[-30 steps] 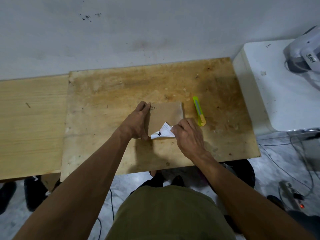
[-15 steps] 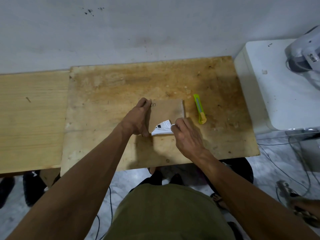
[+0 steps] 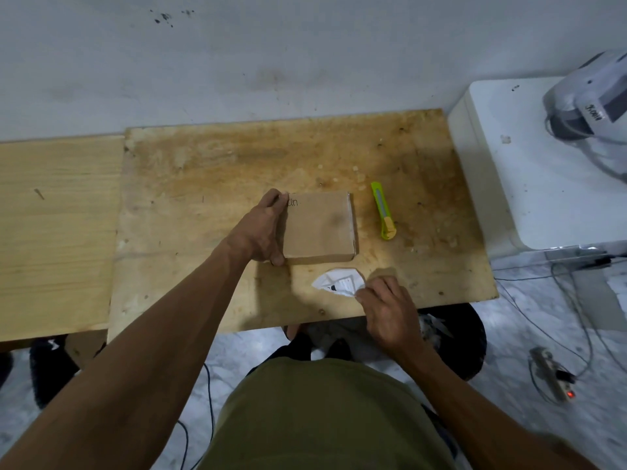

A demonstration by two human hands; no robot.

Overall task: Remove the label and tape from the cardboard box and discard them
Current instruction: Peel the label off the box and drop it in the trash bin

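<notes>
The cardboard box [image 3: 319,227] lay flat on the table [image 3: 190,232], gripped at its left edge by the left hand [image 3: 263,228]. The right hand [image 3: 386,312] pinched the peeled white label [image 3: 339,282] just in front of the box. A green utility knife [image 3: 383,210] lay beside the box.

The box [image 3: 319,227] is plain brown cardboard, dull and smooth. The label [image 3: 337,282] is thin white paper, curled and wrinkled. The table [image 3: 210,184] is rough, stained plywood, and the board [image 3: 57,232] beside it is pale, cleaner wood. The knife [image 3: 383,210] is shiny green and yellow plastic. The white case [image 3: 529,184] looks like smooth plastic.
</notes>
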